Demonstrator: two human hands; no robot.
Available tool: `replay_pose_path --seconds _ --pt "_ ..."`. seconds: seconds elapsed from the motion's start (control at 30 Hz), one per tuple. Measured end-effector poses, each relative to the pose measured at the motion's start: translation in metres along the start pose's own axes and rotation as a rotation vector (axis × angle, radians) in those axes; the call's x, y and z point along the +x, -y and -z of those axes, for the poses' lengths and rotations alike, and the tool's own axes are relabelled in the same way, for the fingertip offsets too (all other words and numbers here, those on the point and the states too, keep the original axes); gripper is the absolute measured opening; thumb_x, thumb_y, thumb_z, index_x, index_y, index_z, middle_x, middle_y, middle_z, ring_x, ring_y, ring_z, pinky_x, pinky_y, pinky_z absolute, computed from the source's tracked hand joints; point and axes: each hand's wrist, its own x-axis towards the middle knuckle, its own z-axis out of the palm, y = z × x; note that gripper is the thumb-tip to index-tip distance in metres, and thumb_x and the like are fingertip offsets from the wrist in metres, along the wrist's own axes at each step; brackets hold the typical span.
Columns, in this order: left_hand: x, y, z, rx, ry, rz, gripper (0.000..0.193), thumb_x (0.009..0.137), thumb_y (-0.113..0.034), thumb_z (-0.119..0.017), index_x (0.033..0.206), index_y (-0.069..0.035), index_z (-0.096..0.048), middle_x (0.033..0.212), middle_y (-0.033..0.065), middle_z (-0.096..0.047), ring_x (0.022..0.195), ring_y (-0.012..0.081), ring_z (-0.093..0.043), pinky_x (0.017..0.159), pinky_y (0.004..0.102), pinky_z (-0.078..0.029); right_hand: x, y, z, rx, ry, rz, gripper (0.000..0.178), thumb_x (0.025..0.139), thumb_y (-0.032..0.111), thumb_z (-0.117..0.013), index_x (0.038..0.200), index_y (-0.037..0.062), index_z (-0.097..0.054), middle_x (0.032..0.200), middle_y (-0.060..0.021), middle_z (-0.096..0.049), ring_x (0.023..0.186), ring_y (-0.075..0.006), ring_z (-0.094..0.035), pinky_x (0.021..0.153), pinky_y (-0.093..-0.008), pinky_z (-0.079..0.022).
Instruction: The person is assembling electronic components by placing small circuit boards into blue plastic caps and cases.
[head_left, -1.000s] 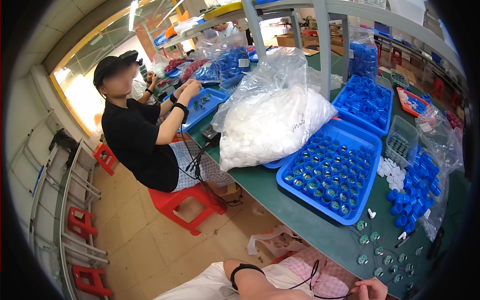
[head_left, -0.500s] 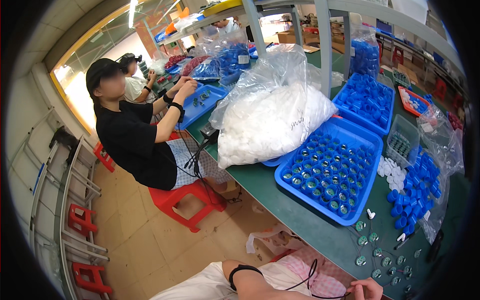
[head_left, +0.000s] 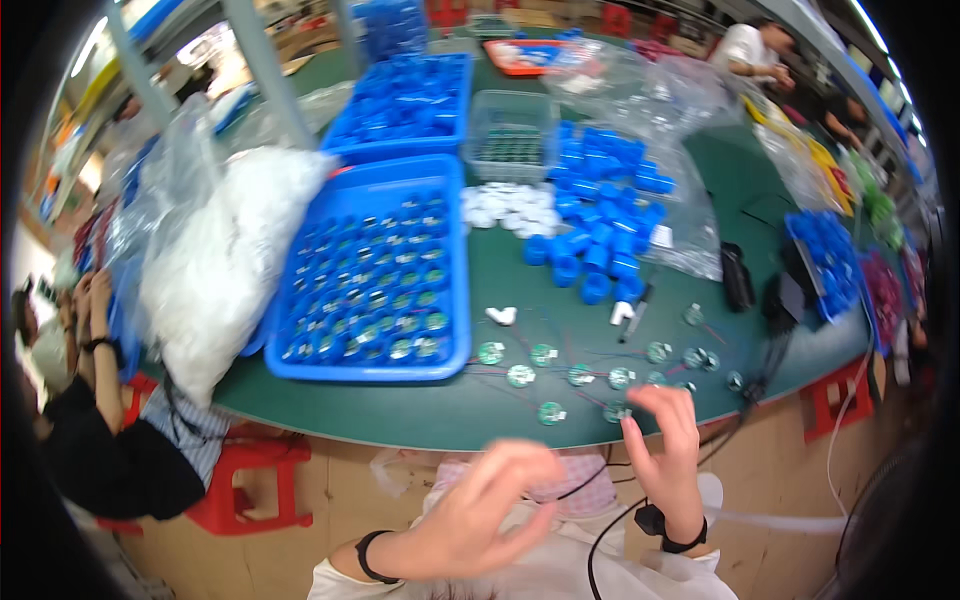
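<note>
My left hand [head_left: 485, 512] is held over my lap in front of the table edge, slightly blurred. Its fingers are bent and the thumb stands apart, with nothing seen between them. At the table's front edge, my right hand [head_left: 668, 450] has thumb and forefinger spread. Just beside those fingertips lies a small round green circuit board [head_left: 615, 411]; no grip on it shows. Several similar wired boards lie around, among them one circuit board [head_left: 550, 413] closer to the left hand. Farther back are loose blue plastic cups [head_left: 600, 235] and white round caps [head_left: 512, 206].
A blue tray [head_left: 460, 300] holds rows of cups with boards inside. Beyond it stand another blue tray [head_left: 466, 90] and a clear box [head_left: 515, 105]. A bag of white pieces [head_left: 225, 250] sits left; a marker pen [head_left: 637, 312] and dark cables [head_left: 765, 370] lie right. Co-workers sit nearby.
The view has swung right, toward the table in front of me. Both hands now show; earlier only part of one hand and a banded forearm showed at the lower edge.
</note>
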Motion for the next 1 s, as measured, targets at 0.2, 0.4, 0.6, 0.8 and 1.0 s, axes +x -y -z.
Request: replay_pose_path --seconds 0.2,0.4,0.6,0.8,1.0 --pt "0.021 0.038 -0.054 0.734 -0.106 0.11 0.075 0.077 -0.026 -0.07 0.137 -0.002 -0.032 0.141 0.0307 -0.015 0.129 0.0517 -0.018 0.101 0.0575 -0.025 -0.023 -0.051 0.018 -0.284 -0.25 -0.21 0.07 0.077 0.019 -0.07 0.133 -0.0025 -0.034 0.139 -0.0262 -0.028 0.128 -0.0432 -0.028 0.103 -0.0492 -0.027" --pt "0.042 0.054 -0.067 0.901 -0.07 0.142 0.083 0.077 -0.038 -0.07 0.14 -0.005 -0.029 0.143 0.0309 -0.014 0.132 0.0534 -0.01 0.103 0.0633 -0.016 -0.017 -0.085 0.031 -0.303 -0.292 -0.221 0.062 0.082 0.018 -0.065 0.133 -0.0038 -0.036 0.139 -0.026 -0.032 0.128 -0.0424 -0.033 0.104 -0.0467 -0.029" --pt "0.05 0.052 -0.067 0.987 -0.058 0.242 0.084 0.076 -0.045 -0.067 0.141 -0.007 -0.029 0.145 0.0261 -0.015 0.134 0.0499 -0.006 0.103 0.0647 -0.007 -0.03 -0.094 0.056 -0.423 -0.444 -0.092 0.043 0.082 0.013 -0.062 0.119 -0.0046 -0.049 0.126 -0.0213 -0.048 0.118 -0.0369 -0.045 0.098 -0.0449 -0.036" --pt "0.059 0.05 -0.069 0.942 -0.021 0.246 0.091 0.072 -0.052 -0.07 0.142 -0.009 -0.029 0.147 0.0243 -0.013 0.135 0.0498 -0.002 0.102 0.0669 -0.004 -0.025 -0.103 0.059 -0.456 -0.198 -0.261 0.07 0.085 0.03 -0.06 0.137 -0.0046 -0.028 0.138 -0.0269 -0.032 0.129 -0.0427 -0.03 0.108 -0.0478 -0.022" --pt "0.067 0.052 -0.078 0.89 -0.031 0.242 0.097 0.066 -0.057 -0.072 0.142 -0.013 -0.03 0.148 0.0234 -0.011 0.135 0.0512 0.001 0.101 0.0691 -0.002 -0.011 -0.097 0.046 -0.532 0.006 -0.173 0.093 0.079 0.052 -0.061 0.142 -0.0006 -0.018 0.142 -0.0244 -0.027 0.132 -0.0432 -0.024 0.108 -0.0599 -0.008"
